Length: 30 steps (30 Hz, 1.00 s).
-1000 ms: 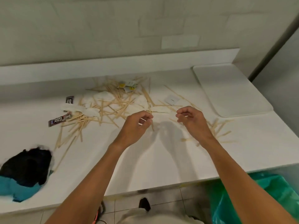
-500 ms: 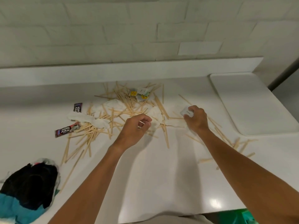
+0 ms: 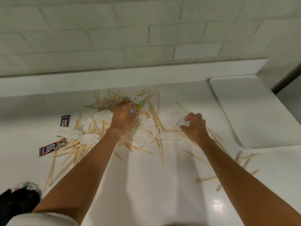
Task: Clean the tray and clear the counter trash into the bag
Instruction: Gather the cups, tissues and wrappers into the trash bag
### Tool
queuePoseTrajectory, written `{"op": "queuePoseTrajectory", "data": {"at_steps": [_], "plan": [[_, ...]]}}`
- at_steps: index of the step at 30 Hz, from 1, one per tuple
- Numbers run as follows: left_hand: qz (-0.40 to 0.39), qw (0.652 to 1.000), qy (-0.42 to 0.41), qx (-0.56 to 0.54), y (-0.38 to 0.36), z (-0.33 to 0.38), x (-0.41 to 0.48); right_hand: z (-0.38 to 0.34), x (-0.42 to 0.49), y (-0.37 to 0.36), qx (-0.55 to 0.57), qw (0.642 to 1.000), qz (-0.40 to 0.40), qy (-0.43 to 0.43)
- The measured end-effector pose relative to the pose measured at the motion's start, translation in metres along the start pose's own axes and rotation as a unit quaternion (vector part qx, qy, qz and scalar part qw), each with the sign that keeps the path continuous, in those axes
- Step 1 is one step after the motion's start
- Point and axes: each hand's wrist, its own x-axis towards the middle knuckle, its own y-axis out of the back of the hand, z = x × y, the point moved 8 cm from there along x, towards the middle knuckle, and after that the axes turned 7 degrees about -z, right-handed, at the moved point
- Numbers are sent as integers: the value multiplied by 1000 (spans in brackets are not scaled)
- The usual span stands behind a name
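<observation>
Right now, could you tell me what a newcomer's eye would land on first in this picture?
A sprawl of wooden stir sticks and crumpled tissues across the middle of the white counter stands out first. The left hand reaches to yellow-and-white packets at the pile's far edge, while the right hand pinches a small white packet to the pile's right. Two dark Kopi Juan sachets lie at its left.

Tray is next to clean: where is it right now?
The white tray lies at the far right of the counter in the head view, by the back ledge, just right of the right hand.
</observation>
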Motion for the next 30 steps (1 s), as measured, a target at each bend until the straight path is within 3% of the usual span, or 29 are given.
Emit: {"op": "queuePoseTrajectory", "data": {"at_steps": [4,8,18,24,30], "plan": [[-54,995,24,76,-11,-8,22,-6,-2,3,12,1000,6,18],[-20,996,16,83,-10,-5,18,-6,-7,2,93,995,14,32],[2,994,-11,-105,1,7,-17,-56,-43,9,285,946,12,155],[24,963,-20,-268,23,22,-53,-67,-76,18,329,929,10,168],[10,944,-28,-328,19,30,-89,-39,-117,15,379,915,20,139]]}}
